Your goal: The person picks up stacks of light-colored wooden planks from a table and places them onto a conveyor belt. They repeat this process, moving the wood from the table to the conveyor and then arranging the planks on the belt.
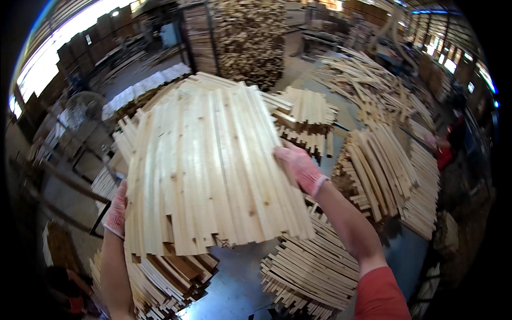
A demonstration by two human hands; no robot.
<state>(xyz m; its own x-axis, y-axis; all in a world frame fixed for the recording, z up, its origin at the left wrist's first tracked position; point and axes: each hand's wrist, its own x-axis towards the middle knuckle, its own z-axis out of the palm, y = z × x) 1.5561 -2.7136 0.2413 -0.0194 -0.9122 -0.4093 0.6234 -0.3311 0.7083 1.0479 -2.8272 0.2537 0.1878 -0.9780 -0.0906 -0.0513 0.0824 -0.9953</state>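
Note:
A broad layer of pale wooden strips (208,170), laid side by side with uneven ends and a few dark knots, fills the middle of the head view. My left hand (117,210), in a pinkish knitted glove, presses against its left edge, with the fingers partly hidden. On the opposite edge my right hand (301,166), gloved alike, grips the strips, its fingertips near the upper right side. Both hands squeeze the layer between them. Beneath its near left corner lies a stack of strips (170,280); another stack (314,261) sits below my right forearm.
A grey metal tabletop (234,277) shows between the stacks. To the right are more strip stacks (378,165) and a loose heap of strips (362,80). A tall wood pile (250,40) stands behind. A co-worker's red sleeve (450,144) appears at the far right. A fan (86,106) stands left.

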